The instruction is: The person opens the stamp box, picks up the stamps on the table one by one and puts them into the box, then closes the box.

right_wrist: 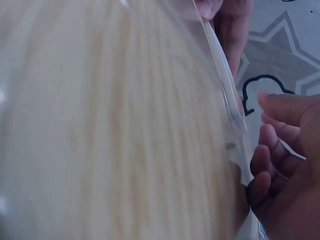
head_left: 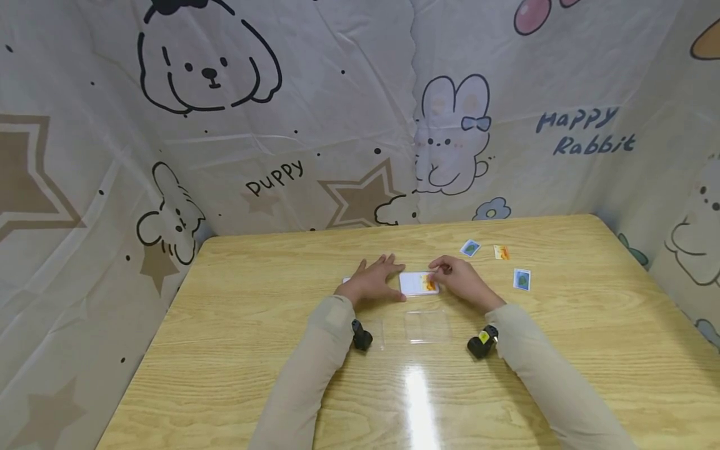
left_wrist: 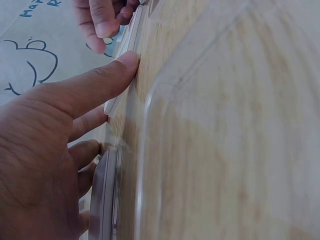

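Observation:
In the head view a flat white case [head_left: 411,284] lies mid-table, with a small orange picture card [head_left: 430,285] at its right end. My left hand [head_left: 371,279] is spread at the left end, its thumb [left_wrist: 125,62] on the near edge. A second white slab [left_wrist: 104,200] lies under that hand, mostly hidden in the head view. At the case's right end is my right hand [head_left: 460,281], with thumb and forefinger brought together over the orange card and the other fingers [right_wrist: 262,165] curled. I cannot tell whether these fingertips hold the card.
Clear plastic covers [head_left: 427,342] lie in front of the hands. Behind the right hand are two blue-and-green cards [head_left: 470,248] [head_left: 522,279] and an orange one [head_left: 501,252]. A printed cloth [head_left: 315,94] hangs behind the wooden table [head_left: 236,350].

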`<action>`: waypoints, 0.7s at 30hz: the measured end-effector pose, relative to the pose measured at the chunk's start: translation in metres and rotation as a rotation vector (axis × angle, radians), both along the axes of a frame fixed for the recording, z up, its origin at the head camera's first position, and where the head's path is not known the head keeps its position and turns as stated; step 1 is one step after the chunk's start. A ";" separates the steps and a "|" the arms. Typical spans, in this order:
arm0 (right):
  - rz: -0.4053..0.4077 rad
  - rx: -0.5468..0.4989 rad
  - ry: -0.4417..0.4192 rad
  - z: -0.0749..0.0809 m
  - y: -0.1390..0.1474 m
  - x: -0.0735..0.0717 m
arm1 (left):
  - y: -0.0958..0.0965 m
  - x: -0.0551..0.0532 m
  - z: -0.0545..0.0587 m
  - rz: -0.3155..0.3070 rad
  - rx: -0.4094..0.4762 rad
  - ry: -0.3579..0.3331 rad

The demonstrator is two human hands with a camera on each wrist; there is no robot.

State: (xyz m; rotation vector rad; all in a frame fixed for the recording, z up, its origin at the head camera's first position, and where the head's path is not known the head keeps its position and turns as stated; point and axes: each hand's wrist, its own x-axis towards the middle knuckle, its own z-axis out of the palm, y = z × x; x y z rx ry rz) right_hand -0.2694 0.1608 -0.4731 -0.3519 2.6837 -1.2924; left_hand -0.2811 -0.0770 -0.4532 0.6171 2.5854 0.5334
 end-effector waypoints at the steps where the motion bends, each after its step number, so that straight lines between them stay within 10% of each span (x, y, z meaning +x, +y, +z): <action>1: -0.009 -0.002 0.001 0.000 0.002 0.000 | 0.000 0.000 0.000 0.000 0.003 -0.002; 21: -0.130 0.061 0.013 0.038 0.075 -0.007 | -0.002 0.000 -0.002 -0.014 0.008 0.007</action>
